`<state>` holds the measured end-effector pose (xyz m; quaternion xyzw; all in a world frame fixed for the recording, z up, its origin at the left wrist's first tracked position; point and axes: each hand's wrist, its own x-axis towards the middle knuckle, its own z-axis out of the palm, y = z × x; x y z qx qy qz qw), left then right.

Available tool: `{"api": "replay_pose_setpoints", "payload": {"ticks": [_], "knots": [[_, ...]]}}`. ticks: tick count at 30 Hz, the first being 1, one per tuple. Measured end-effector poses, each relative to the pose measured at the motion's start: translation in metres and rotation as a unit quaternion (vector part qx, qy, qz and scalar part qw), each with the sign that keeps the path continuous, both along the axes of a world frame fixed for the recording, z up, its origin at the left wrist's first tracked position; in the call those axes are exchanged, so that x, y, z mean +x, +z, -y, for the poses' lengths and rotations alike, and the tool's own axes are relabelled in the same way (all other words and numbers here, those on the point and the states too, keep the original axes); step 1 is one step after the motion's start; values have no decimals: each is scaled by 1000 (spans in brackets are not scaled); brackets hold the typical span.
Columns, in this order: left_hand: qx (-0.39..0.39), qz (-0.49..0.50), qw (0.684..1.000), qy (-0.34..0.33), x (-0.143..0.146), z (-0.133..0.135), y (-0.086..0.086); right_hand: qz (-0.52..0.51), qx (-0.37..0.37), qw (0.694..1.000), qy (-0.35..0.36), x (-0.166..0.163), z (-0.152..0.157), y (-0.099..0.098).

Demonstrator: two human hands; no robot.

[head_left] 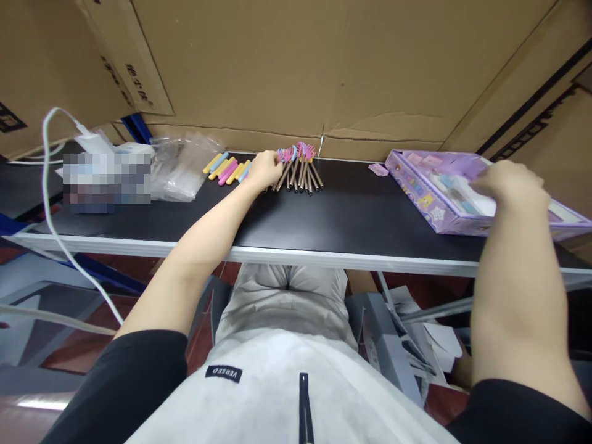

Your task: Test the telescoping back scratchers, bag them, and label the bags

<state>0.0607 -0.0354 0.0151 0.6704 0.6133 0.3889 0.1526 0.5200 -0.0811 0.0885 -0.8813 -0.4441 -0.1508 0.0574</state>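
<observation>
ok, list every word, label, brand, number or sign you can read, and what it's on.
"VERSED": dark label on the pale top.
Left cardboard: dark characters, too unclear to quote.
Right cardboard: black markings, no readable text.
Purple box: side lettering too small and blurred.
Pink card: too small.

the light is bright and even over the black table [342,222] and darker under its front edge. near its left end, the clear bags [182,166] shine white and square blocks [106,182] hide a patch. by its right end, the right hand [513,182] is blurry and the right arm [518,296] looks stretched
</observation>
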Motion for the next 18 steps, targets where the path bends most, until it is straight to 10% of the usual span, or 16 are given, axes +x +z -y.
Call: {"api": "replay_pose_setpoints", "payload": {"ticks": [9,18], "knots": [[17,-43,999,-11,-9,-11,-8,-50,148,947,280,-195,7,40],[38,-147,986,-67,8,-7,-14,-73,104,865,486,-256,-54,-47]]}}
